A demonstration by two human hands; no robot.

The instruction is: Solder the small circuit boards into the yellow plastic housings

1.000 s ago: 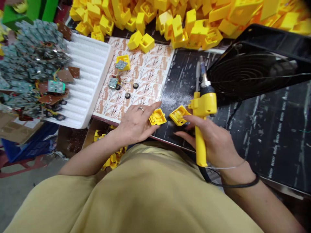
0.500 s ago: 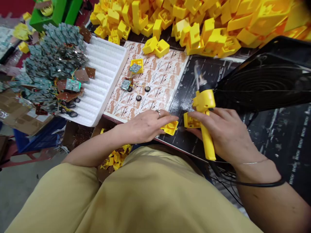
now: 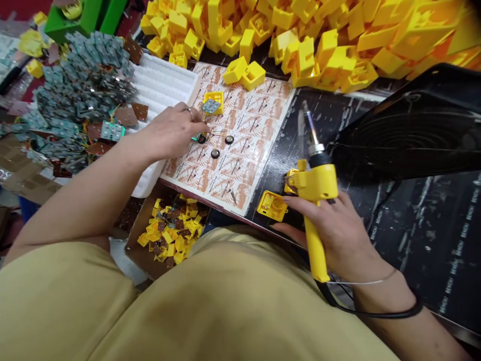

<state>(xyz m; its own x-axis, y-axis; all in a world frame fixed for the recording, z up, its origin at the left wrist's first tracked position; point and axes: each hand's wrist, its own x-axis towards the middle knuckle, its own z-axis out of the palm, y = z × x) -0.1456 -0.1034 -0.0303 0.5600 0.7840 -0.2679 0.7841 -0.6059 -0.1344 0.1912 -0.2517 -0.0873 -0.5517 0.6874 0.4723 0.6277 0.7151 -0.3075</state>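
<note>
My right hand (image 3: 334, 233) is closed round a yellow soldering iron (image 3: 314, 200) whose tip points away from me. Just left of it a yellow plastic housing (image 3: 272, 205) lies on the black mat, and another housing (image 3: 290, 179) shows behind the iron. My left hand (image 3: 173, 131) reaches over the printed sheet (image 3: 240, 135), fingers pinched at a small circuit board with wires (image 3: 198, 136). Two round black discs (image 3: 222, 145) lie beside it. A yellow housing holding a board (image 3: 211, 103) sits farther back.
A heap of yellow housings (image 3: 300, 35) fills the back. A pile of circuit boards (image 3: 75, 95) lies over a white ribbed tray (image 3: 161, 95) at left. A black fan (image 3: 409, 130) stands at right. A box of yellow parts (image 3: 169, 230) sits below the table edge.
My left hand let go of the yellow housing near me and moved forward and left to the small board on the printed sheet. My right hand keeps the iron.
</note>
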